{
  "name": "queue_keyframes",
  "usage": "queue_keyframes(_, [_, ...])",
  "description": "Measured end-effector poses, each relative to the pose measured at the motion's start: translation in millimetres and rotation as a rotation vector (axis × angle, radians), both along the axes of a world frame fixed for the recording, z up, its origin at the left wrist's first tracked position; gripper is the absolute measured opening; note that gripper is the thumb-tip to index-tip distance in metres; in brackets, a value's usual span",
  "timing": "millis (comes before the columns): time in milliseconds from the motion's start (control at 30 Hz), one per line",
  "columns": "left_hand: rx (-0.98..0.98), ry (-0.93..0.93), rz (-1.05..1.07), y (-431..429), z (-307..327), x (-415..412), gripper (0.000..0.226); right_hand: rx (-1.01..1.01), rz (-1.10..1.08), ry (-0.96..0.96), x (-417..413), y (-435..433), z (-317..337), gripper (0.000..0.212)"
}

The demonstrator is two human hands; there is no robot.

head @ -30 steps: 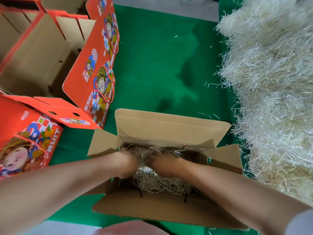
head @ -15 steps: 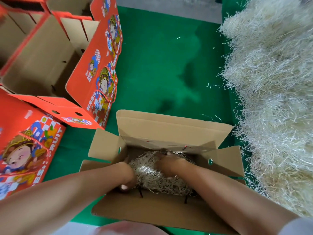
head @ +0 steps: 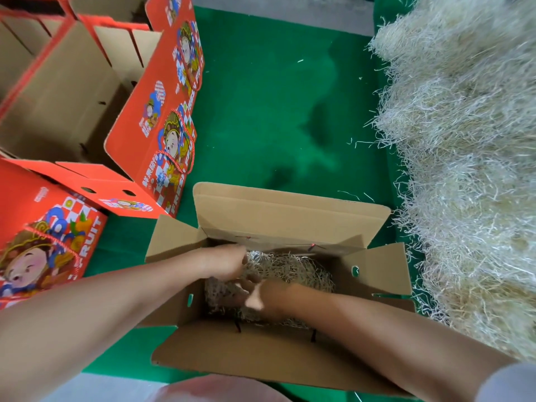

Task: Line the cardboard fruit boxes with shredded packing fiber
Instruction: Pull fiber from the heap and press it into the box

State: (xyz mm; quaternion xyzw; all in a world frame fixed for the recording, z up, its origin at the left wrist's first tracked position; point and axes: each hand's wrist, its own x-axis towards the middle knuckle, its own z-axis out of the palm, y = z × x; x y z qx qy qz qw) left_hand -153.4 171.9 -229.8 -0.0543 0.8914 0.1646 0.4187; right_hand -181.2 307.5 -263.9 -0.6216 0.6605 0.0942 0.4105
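An open brown cardboard box (head: 290, 216) stands on the green mat in front of me, all its flaps folded out. A wad of pale shredded fiber (head: 298, 271) lies on its bottom. Both my hands are down inside the box. My left hand (head: 224, 262) presses on the left part of the fiber, fingers dipping into it. Just below and to the right, my right hand (head: 262, 295) is motion-blurred and lies across the fiber with its fingers reaching left. The two hands nearly touch. The box floor under them is hidden.
A big heap of shredded fiber (head: 464, 169) fills the right side. Open red printed fruit boxes (head: 162, 117) stand at the upper left, and another red box (head: 43, 242) at the left edge. Green mat (head: 275, 111) stretches beyond the box.
Both hands have kept working over the fiber in the box: the left moved right and up onto the wad, the right slid left and nearer to me. The fiber now lies more spread out.
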Motion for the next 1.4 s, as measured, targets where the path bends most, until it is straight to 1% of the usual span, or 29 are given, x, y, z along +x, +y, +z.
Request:
queue_keyframes(67, [-0.021,-0.020,-0.018,-3,3,0,0.035,0.024,-0.055,-0.012,0,0,-5,0.048])
queue_keyframes(133, [-0.113,-0.015,-0.085,-3,5,2,0.037,0.087,-0.050,0.024,1,2,-10,0.044])
queue_keyframes(167, [-0.175,0.022,-0.155,-1,7,4,0.038,0.098,-0.063,0.040,3,1,-12,0.041])
queue_keyframes(233, [-0.247,0.076,-0.272,7,4,5,0.033,0.054,-0.138,0.050,7,-6,-10,0.037])
queue_keyframes(267, [-0.250,0.054,-0.290,11,2,5,0.032,0.020,-0.189,0.059,9,-11,-9,0.036])
queue_keyframes(333, [-0.238,-0.089,-0.394,18,-1,6,0.029,-0.022,-0.247,0.058,12,-19,-7,0.034])
queue_keyframes(367, [-0.225,-0.175,-0.455,19,-5,7,0.029,-0.005,-0.242,0.049,13,-19,-10,0.033])
queue_keyframes(433, [-0.233,-0.353,-0.578,15,-12,10,0.031,0.134,-0.165,0.005,15,-12,-15,0.035])
queue_keyframes(500, [-0.287,-0.431,-0.665,11,-18,16,0.032,0.227,-0.064,-0.018,14,-3,-17,0.033])
queue_keyframes(567, [-0.374,-0.381,-0.737,10,-23,18,0.033,0.178,-0.099,-0.039,10,3,-8,0.029])
queue_keyframes(633, [-0.436,-0.179,-0.708,12,-27,17,0.032,-0.015,-0.168,0.013,4,7,1,0.027])
queue_keyframes(667, [-0.424,-0.043,-0.653,13,-28,14,0.031,-0.119,-0.214,0.066,-1,9,5,0.031])
queue_keyframes(700, [-0.384,0.085,-0.579,13,-26,10,0.029,-0.176,-0.267,0.120,-7,11,6,0.036])
queue_keyframes(733, [-0.323,0.192,-0.503,14,-24,7,0.028,-0.179,-0.332,0.176,-13,14,8,0.037])
queue_keyframes(767, [-0.254,0.262,-0.438,15,-22,5,0.029,-0.127,-0.402,0.236,-20,16,10,0.036])
queue_keyframes(800, [-0.192,0.290,-0.397,16,-22,4,0.031,-0.034,-0.439,0.287,-27,19,11,0.033])
queue_keyframes(833, [-0.148,0.275,-0.384,19,-22,4,0.036,0.053,-0.447,0.323,-32,23,11,0.031])
queue_keyframes(900, [-0.105,0.132,-0.373,22,-30,8,0.051,0.183,-0.421,0.348,-42,33,5,0.036])
queue_keyframes(933, [-0.129,0.040,-0.345,22,-34,10,0.059,0.251,-0.391,0.359,-44,39,1,0.044])
queue_keyframes(1000, [-0.256,-0.086,-0.332,15,-38,15,0.070,0.390,-0.339,0.412,-45,50,-6,0.061])
queue_keyframes(1067, [-0.351,-0.124,-0.389,9,-36,16,0.069,0.436,-0.324,0.449,-43,52,-7,0.064])
queue_keyframes(1100, [-0.356,-0.102,-0.418,8,-34,15,0.063,0.406,-0.317,0.471,-42,51,-6,0.059])
queue_keyframes(1133, [-0.339,-0.037,-0.432,9,-31,13,0.055,0.339,-0.316,0.502,-42,48,-2,0.053])
queue_keyframes(1200, [-0.256,0.186,-0.447,15,-25,10,0.039,0.175,-0.331,0.544,-40,43,6,0.043])
queue_keyframes(1233, [-0.183,0.257,-0.431,19,-23,10,0.037,0.138,-0.321,0.513,-39,42,8,0.038])
queue_keyframes(1267, [-0.105,0.253,-0.412,22,-22,12,0.039,0.151,-0.278,0.456,-38,42,8,0.034])
queue_keyframes(1300, [-0.052,0.163,-0.421,24,-22,15,0.045,0.207,-0.203,0.405,-35,44,8,0.032])
queue_keyframes(1333, [-0.031,0.029,-0.473,26,-23,18,0.050,0.294,-0.109,0.374,-32,49,7,0.034])
queue_keyframes(1400, [-0.126,-0.247,-0.639,26,-26,24,0.050,0.468,0.018,0.414,-33,59,6,0.043])
